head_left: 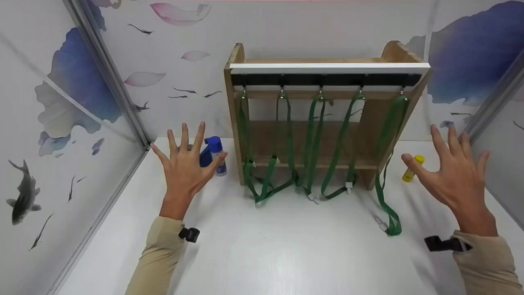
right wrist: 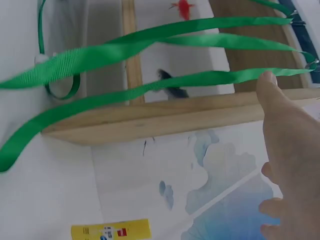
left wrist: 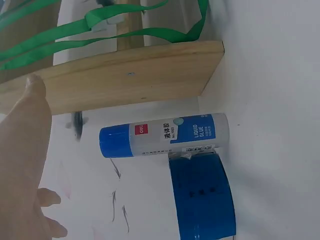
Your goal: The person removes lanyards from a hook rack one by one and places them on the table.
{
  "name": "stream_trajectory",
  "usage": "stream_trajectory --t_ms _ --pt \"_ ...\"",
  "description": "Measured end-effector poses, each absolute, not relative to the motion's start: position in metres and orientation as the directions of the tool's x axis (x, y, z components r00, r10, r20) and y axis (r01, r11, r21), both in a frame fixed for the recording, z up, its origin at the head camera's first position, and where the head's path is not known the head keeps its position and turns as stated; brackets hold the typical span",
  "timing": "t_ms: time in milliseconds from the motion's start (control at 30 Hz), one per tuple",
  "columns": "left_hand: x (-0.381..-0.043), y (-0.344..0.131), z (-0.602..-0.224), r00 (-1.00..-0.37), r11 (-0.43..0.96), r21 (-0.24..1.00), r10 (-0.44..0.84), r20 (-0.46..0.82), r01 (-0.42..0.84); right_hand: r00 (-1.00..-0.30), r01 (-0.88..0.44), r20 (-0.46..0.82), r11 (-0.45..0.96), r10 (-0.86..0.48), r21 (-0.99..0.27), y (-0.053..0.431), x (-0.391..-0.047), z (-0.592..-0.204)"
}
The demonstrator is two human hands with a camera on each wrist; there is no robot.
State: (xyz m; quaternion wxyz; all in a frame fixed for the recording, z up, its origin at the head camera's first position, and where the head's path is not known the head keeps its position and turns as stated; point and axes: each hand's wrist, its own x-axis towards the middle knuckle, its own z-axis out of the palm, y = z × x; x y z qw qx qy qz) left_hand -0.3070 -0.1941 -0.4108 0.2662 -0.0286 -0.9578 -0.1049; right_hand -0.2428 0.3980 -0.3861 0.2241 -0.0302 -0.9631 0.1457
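Note:
Several green lanyards [head_left: 342, 135] hang by metal clips from a dark strip on a wooden rack [head_left: 303, 143], their lower loops trailing onto the white table. To the rack's left my left hand [head_left: 184, 168] is raised with its fingers spread, holding nothing. Behind it stand a liquid glue bottle [left wrist: 165, 135] with a blue cap and a blue roll of tape [left wrist: 202, 195]. My right hand [head_left: 458, 176], also spread and holding nothing, hovers at the right beside a yellow glue stick [head_left: 408, 174]. In the right wrist view its thumb overlaps the rack's edge; contact is unclear.
Printed wall panels [head_left: 176, 49] stand behind the rack and along both sides. Metal posts [head_left: 118, 82] run up the corners. The white table [head_left: 286, 254] extends in front of the rack. The rightmost lanyard's loop reaches farthest forward.

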Motion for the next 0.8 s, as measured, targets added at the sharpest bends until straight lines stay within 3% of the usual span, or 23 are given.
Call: stream_trajectory --t_ms 267,367,533,800 --pt "-0.311 -0.169 -0.415 -0.704 0.852 0.359 0.016 0.710 0.381 -0.755 -0.200 0.633 0.858 0.172 -0.473 0.358 -0.235 -0.380" --pt "-0.318 -0.156 -0.412 -0.708 0.774 0.438 0.020 0.706 0.458 -0.723 -0.262 0.671 0.834 0.163 -0.485 0.343 -0.235 -0.376" --pt "-0.326 -0.137 -0.411 -0.747 0.642 0.558 0.033 0.664 0.525 -0.729 -0.317 0.677 0.827 0.100 -0.464 0.326 -0.239 -0.378" --pt "-0.329 -0.123 -0.417 -0.802 0.557 0.649 0.054 0.594 0.518 -0.733 -0.328 0.678 0.842 0.060 -0.428 0.322 -0.244 -0.390"
